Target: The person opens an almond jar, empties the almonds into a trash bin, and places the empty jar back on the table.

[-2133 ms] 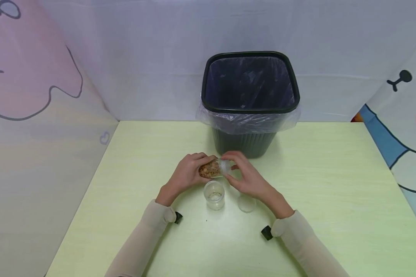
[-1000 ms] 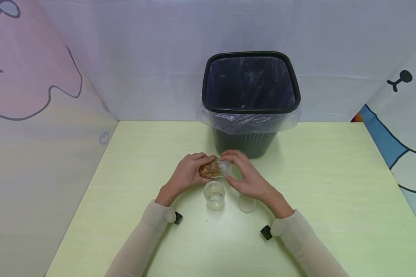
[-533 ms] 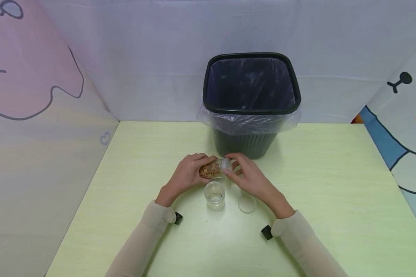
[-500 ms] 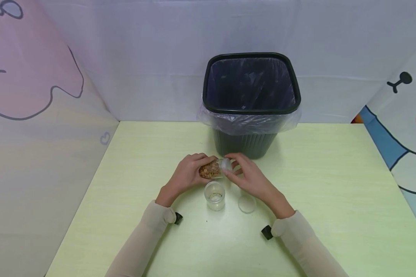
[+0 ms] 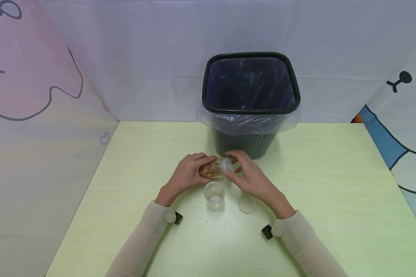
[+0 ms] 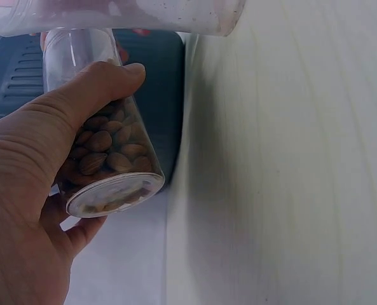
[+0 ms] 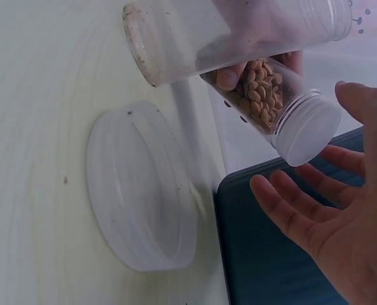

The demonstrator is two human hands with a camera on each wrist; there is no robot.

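Observation:
In the head view my left hand [image 5: 188, 175] grips a clear plastic jar of almonds [image 5: 209, 169], tilted on its side with its capped end to the right. Its thumb lies across the jar's side in the left wrist view. My right hand [image 5: 249, 177] is around the jar's translucent white lid [image 7: 310, 130], fingers spread and apart from it in the right wrist view. A second clear jar [image 5: 215, 199] stands upright and uncapped just in front, with dark specks at its bottom. To its right a loose translucent lid [image 7: 140, 184] lies on the table.
A dark bin [image 5: 245, 144] with a plastic liner stands behind the hands at the table's back. White printed cloth [image 5: 152, 57] hangs round the back and sides. Dark specks dot the pale table [image 5: 124, 161].
The right fingers have shifted about the almond jar's lid and now stand wider, off it. The left hand, the almond jar, the upright jar and the loose lid have stayed in place.

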